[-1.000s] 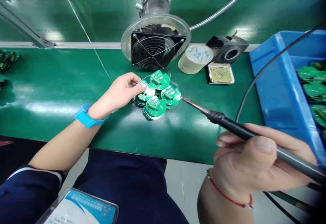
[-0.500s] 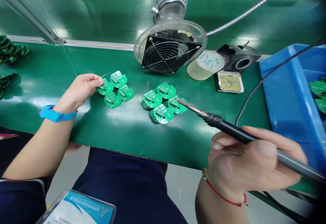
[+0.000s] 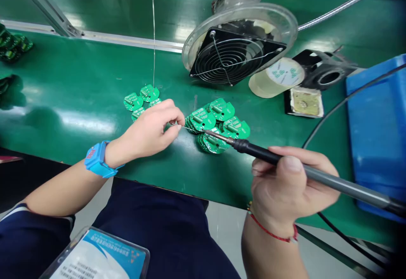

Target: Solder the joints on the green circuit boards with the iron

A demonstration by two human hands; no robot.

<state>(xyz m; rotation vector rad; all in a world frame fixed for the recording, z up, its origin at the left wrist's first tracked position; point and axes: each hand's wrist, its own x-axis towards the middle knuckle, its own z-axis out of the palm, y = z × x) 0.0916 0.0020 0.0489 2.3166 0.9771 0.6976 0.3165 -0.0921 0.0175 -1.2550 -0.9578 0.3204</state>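
In the head view my left hand pinches a thin solder wire, whose end points at the stacked green circuit boards. My right hand is wrapped round a soldering iron. The iron's tip lies over the front of that stack, close to the wire's end; whether the two touch I cannot make out. Behind my left hand lies a second, flatter group of green circuit boards, partly hidden by the hand.
A fume extractor fan hangs over the back of the green bench. Right of it are a tape roll, a black iron stand and a sponge tray. A blue bin stands far right; more boards pile up far left.
My left hand has moved right with the solder wire, from the flatter group of boards to the stack. The soldering iron has come left and its tip is now over the stack's front boards.
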